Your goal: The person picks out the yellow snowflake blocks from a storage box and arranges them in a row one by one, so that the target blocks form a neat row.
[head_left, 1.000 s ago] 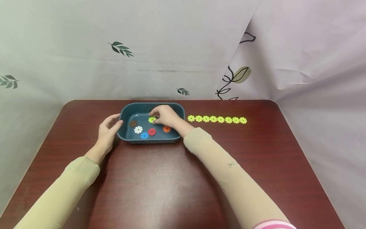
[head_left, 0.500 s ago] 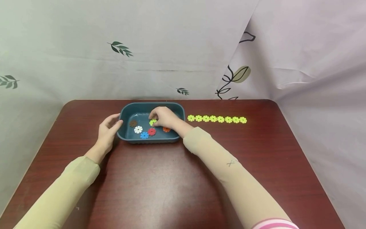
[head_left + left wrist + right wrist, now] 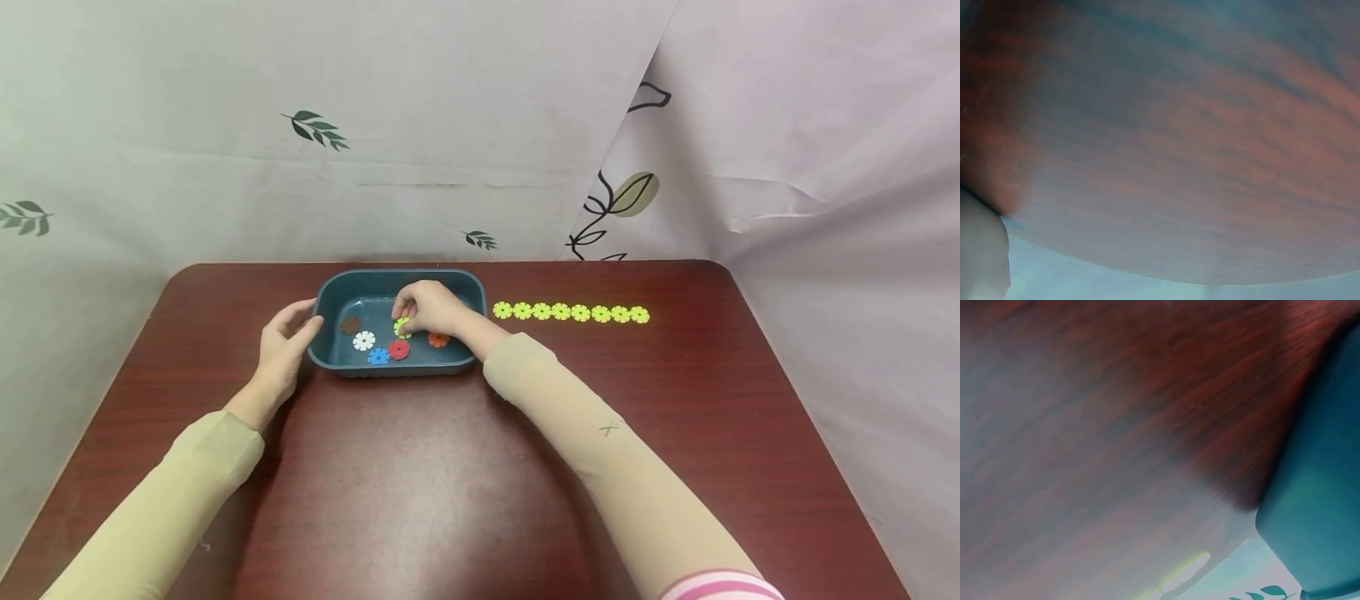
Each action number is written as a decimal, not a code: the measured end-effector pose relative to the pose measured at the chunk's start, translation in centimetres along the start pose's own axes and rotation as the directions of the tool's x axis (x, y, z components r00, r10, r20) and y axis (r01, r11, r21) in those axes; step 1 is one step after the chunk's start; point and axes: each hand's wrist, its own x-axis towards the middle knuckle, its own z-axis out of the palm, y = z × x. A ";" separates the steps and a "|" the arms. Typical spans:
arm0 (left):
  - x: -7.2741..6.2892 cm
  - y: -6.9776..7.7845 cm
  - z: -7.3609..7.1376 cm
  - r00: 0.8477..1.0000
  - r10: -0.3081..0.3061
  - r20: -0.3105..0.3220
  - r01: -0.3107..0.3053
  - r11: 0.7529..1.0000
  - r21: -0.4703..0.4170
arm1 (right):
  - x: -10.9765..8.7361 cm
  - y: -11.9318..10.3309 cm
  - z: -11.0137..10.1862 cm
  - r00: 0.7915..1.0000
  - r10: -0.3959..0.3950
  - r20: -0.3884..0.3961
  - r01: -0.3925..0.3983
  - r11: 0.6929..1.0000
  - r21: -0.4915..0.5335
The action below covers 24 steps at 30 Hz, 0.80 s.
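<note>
A dark blue-green plastic tray (image 3: 375, 369) sits at the back of the table. My left hand (image 3: 281, 350) holds its left end, the thumb at the rim. My right hand (image 3: 431, 307) reaches inside and pinches a yellow-green snowflake disc (image 3: 402, 328), partly hidden by the fingers. On the tray floor lie a brown disc (image 3: 351, 325), a white disc (image 3: 364, 340), a blue disc (image 3: 378, 357), a red disc (image 3: 399, 349) and an orange disc (image 3: 438, 339). The pinched disc is just above the red one. In the right wrist view the tray's side (image 3: 1316, 506) shows.
Right of the tray, a straight row of several yellow-green discs (image 3: 561, 312) lies along the back of the reddish-brown table (image 3: 420, 483). A pale cloth (image 3: 420, 125) with leaf prints hangs behind the table's back edge.
My right hand and the yellow-green disc have shifted slightly toward the front of the tray, close to the red disc. The left hand stays at the tray's left end.
</note>
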 end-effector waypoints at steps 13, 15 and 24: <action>-0.2 0.0 -0.1 1.000 0.014 0.011 -0.014 1.000 0.014 | -0.3 -0.3 -0.4 1.000 -0.003 -0.031 0.007 0.991 0.136; -0.3 0.1 -0.1 1.000 0.012 0.011 -0.013 0.999 0.033 | -0.4 -0.4 -0.6 0.999 -0.012 -0.045 0.018 0.989 0.144; -0.3 0.2 0.0 1.000 0.003 0.006 -0.003 0.998 0.066 | -1.6 -0.7 -2.4 0.990 0.006 -0.141 0.028 0.970 0.240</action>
